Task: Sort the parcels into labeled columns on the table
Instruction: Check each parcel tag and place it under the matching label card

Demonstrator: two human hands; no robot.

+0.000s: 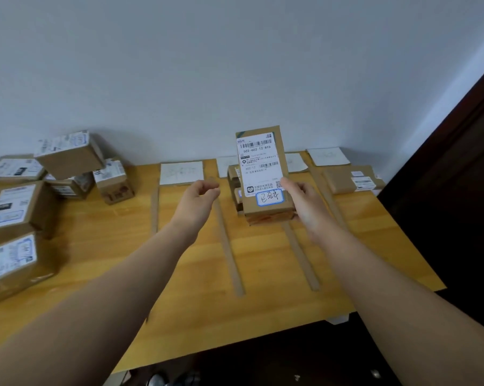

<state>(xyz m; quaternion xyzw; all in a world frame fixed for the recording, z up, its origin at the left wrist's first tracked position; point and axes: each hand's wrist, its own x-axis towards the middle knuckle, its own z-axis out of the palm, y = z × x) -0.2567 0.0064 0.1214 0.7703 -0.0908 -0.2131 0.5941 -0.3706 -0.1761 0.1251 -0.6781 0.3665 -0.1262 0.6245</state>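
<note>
Forearms: bare left forearm (101,293) and bare right forearm (402,302) reach in over the worktop's near edge.
Worktop: yellow wooden worktop (179,288), its far edge against a pale grey wall (235,65).
Left hand: left hand (199,199) hangs above the middle of the worktop, fingers loosely curled, holding nothing, apart from the held parcel.
Right hand: right hand (302,203) grips the lower right side of the held parcel, thumb against its right edge.
Held parcel: slim brown cardboard parcel (263,174), upright and clear of the worktop toward the far edge. Its white shipping label and a blue-bordered handwritten sticker face the camera.
Stack: small brown cardboard boxes (233,179) stand on the worktop just behind the held parcel.
Dividers: thin brown cardboard strips (229,246) run from the far edge toward the near edge.
Column labels: white paper sheets (181,172) lie along the far edge; the writing is too faint to read.
Far right corner: flat brown cardboard parcel (352,179) lies there.
Left edge: brown cardboard boxes with white labels (21,210) are heaped here, some stacked.
</note>
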